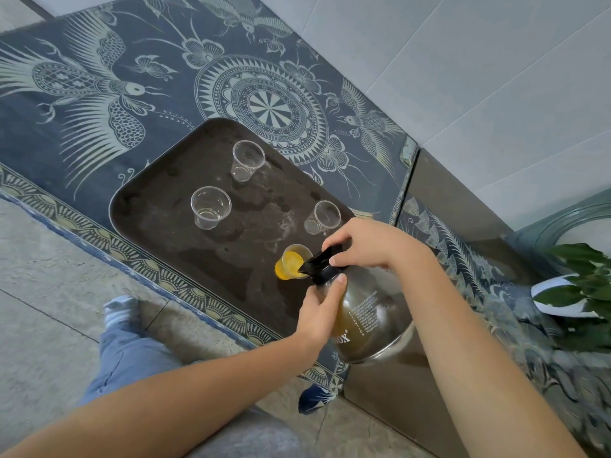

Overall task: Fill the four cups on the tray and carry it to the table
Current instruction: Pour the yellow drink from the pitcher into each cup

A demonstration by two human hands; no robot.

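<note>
Filling lower-centre clear plastic cup [292, 262]; left hand [317, 314] clasps amber-filled glass jug [360, 322] neck, right hand [363, 247] grips its black lid [325, 264]. Next: three empty cups [211, 208].

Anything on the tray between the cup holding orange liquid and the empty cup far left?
Nothing. In the head view, only bare, stained tray separates the orange-filled cup from the leftmost empty cup.

Matt, stained dark tray [158, 226] at centre bearing clear, glossy plastic cups [210, 206]; glossy glass jug [363, 319] right of centre, with black plastic lid [322, 262] and polished metal base [386, 350]; matt printed woven cloth [99, 94], upper left; smooth, faintly glossy wall tiles [463, 77], upper right; rough speckled floor [49, 292], lower left.
</note>
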